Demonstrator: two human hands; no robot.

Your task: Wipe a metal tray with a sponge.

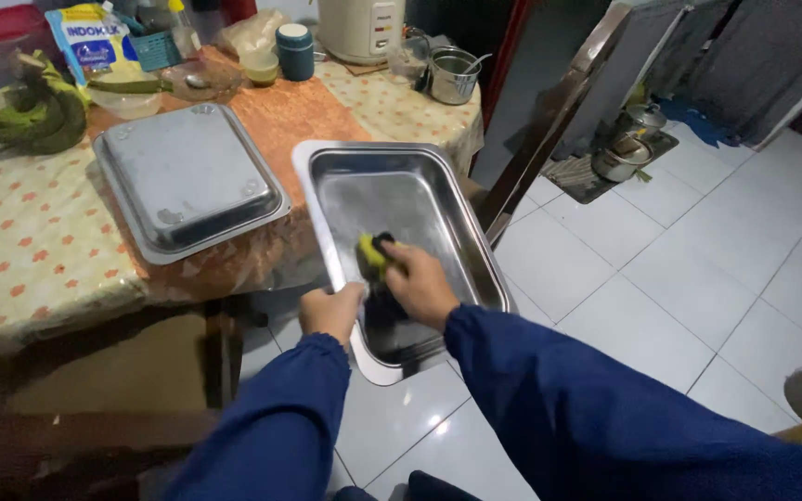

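At the upper left of the frame a bunch of green bananas (34, 111) lies on the desk (30, 250), whose patterned cloth also carries an upturned steel tray (187, 176), bottom side up. Further back stand a printed pouch (95, 42), a dark blue jar (295, 51), a white rice cooker (359, 28) and a steel mug (452, 76). In the middle, the left hand (331, 311) has its grip clenched on the near rim of a rectangular stainless steel tray (438, 209), which is held tilted off the desk's edge over the floor. The right hand (417, 283) has its grip closed on a yellow scouring sponge (373, 252), pressed against the tray's inner bottom. The tray looks stiff, thin-walled and fairly light, probably slick if wet, and its rolled rim seems the safest place to take hold; the sponge looks soft and yielding. Both arms wear dark blue sleeves (549, 399). To the right a wooden chair back (549, 121) slants up, and beyond it the white tiled floor (698, 269) bears steel pots (626, 153) on a mat.
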